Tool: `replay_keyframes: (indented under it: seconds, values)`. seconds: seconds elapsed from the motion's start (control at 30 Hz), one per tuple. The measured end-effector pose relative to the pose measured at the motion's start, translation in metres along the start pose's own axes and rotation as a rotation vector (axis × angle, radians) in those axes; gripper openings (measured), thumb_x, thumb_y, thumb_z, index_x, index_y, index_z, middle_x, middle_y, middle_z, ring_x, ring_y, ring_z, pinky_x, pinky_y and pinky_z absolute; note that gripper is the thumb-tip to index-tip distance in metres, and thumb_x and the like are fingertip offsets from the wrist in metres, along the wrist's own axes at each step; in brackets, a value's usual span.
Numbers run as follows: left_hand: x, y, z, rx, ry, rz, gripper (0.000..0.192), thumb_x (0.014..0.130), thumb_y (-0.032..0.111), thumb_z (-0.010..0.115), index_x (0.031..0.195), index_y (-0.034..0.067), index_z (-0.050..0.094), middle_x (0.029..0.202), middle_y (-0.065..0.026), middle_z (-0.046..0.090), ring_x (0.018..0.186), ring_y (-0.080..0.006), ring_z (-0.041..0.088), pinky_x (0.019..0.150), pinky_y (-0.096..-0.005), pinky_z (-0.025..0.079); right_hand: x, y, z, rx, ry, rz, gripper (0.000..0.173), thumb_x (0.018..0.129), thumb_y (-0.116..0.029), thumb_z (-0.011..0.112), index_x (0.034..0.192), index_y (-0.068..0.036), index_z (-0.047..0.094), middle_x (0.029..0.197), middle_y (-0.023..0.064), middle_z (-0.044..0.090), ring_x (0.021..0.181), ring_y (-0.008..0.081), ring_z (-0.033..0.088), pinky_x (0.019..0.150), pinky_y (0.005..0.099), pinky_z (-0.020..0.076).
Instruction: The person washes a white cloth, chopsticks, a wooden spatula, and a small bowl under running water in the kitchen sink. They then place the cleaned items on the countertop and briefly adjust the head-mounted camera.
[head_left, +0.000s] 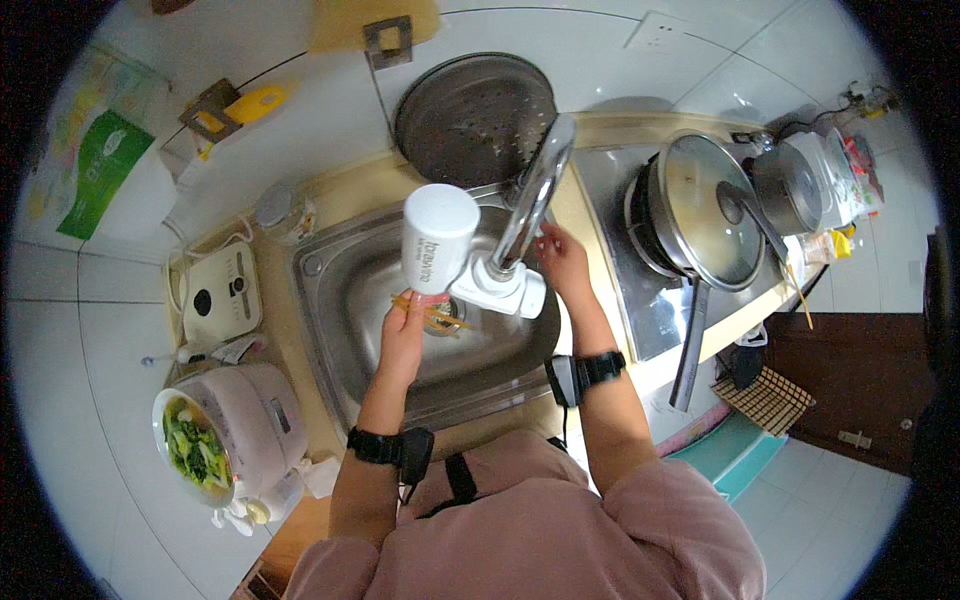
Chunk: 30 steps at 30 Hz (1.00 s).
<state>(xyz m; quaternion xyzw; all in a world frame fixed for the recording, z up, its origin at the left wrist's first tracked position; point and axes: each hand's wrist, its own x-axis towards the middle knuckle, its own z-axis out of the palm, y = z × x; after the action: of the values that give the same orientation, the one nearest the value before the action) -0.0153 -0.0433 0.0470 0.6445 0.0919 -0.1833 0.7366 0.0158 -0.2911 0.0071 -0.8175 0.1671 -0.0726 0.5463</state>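
Note:
My left hand (405, 322) is closed on several thin wooden sticks, perhaps chopsticks (442, 319), above the drain of a stainless steel sink (352, 352). A pink thing shows by its fingertips, too small to name. My right hand (559, 255) is over the sink's right edge beside the faucet, its fingers bent and partly hidden; whether it holds anything I cannot tell. Between the hands stands a chrome faucet (532, 195) with a white water filter (441, 236) fixed to its spout. A dark round pan (476, 116) leans on the wall behind.
Right of the sink, a lidded pan (709, 210) sits on the stove, its handle (690, 345) jutting forward. A smaller pot (787, 187) stands behind. On the left are a white appliance (223, 292), a glass jar (285, 210) and a bowl of greens (196, 450) on a rice cooker (262, 420).

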Motion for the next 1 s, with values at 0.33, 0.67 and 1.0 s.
replay_keyframes:
  seconds: [0.33,0.67,1.0]
  values:
    - [0.011,0.003,0.002,0.039,0.046,-0.044,0.03,0.089,0.016,0.043,0.116,0.004,0.043,0.103,-0.0035,0.053,0.089,-0.0124,0.05,0.075,-0.028,0.04,0.117,-0.01,-0.012,-0.618,-0.078,-0.045,0.044,0.075,-0.007,0.044,0.119,-0.014,0.045,0.094,0.0206,0.056,0.088,0.0351,0.055,0.075,0.0424,0.0433]
    - [0.019,-0.011,0.002,-0.04,0.037,-0.029,0.027,0.086,0.009,0.045,0.112,0.0,0.047,0.112,-0.0072,0.05,0.103,-0.016,0.047,0.087,-0.0284,0.037,0.127,0.001,-0.022,-0.519,-0.027,0.044,0.036,0.077,-0.009,0.046,0.112,-0.016,0.052,0.098,0.0208,0.055,0.09,0.0371,0.053,0.079,0.0412,0.0428]
    - [0.01,0.004,0.009,0.461,-0.079,0.073,0.025,0.087,0.017,0.046,0.099,-0.004,0.052,0.094,-0.0129,0.057,0.087,-0.0224,0.053,0.077,-0.0301,0.039,-0.019,-0.015,0.006,0.399,-0.148,0.427,0.012,0.083,-0.009,0.048,0.089,-0.002,0.057,0.069,0.0065,0.058,0.054,0.0134,0.055,0.046,0.0239,0.0434]
